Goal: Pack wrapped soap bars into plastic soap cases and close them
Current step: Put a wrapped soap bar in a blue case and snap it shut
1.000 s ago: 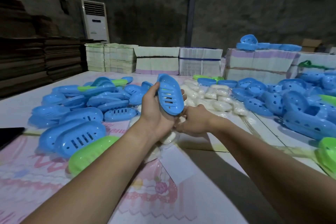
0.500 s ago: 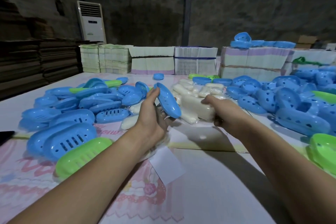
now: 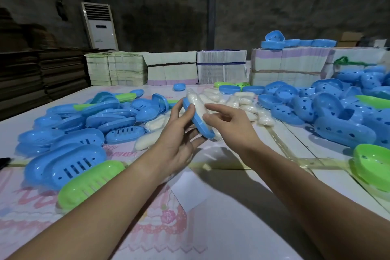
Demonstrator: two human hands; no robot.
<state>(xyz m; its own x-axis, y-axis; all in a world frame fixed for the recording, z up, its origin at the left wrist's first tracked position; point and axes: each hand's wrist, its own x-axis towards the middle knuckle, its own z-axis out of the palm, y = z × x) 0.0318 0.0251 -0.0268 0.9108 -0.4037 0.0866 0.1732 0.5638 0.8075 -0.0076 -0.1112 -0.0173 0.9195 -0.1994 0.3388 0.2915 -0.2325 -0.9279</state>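
The wrapped soap bar (image 3: 196, 104) lies in a blue case half (image 3: 198, 121) that the left hand (image 3: 179, 133) grips by its edges, tilted up on its side. The right hand (image 3: 229, 121) touches the bar's near end, fingers loosely curled, thumb and forefinger seemingly seating it. With the half tilted so steeply, the bar could slide out if the right hand lets go early. The wrapper's loose top end, poking past the rim, might snag when a lid from the pile of blue halves (image 3: 337, 116) beyond the right hand goes on.
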